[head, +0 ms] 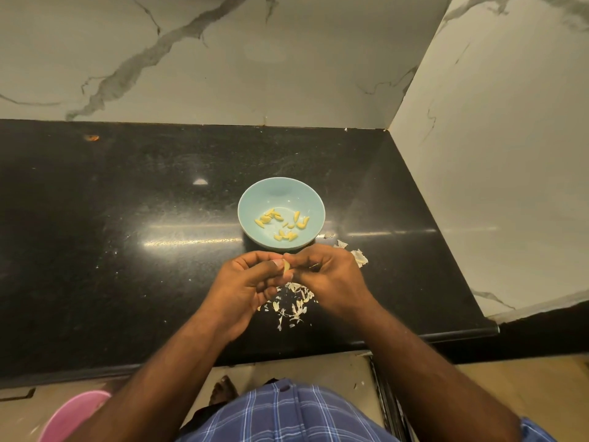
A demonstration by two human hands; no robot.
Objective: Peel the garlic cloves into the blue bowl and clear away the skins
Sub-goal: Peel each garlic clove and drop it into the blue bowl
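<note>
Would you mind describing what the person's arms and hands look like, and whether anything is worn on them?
Both forearms are bare up to the frame's edge, with no sleeves, watch or gloves in view. The left hand shows no jewellery. The right hand has a small glint at one of its fingers, possibly a ring, though it is too small to be sure. Blue checked cloth shows below.

A black polished surface fills the middle of the frame, meeting pale marbled walls at the top and right. A blue bowl stands on it just right of centre. Below the bowl lies a scatter of white garlic skins; larger skin pieces lie at the bowl's lower right. An orange fleck sits upper left.
</note>
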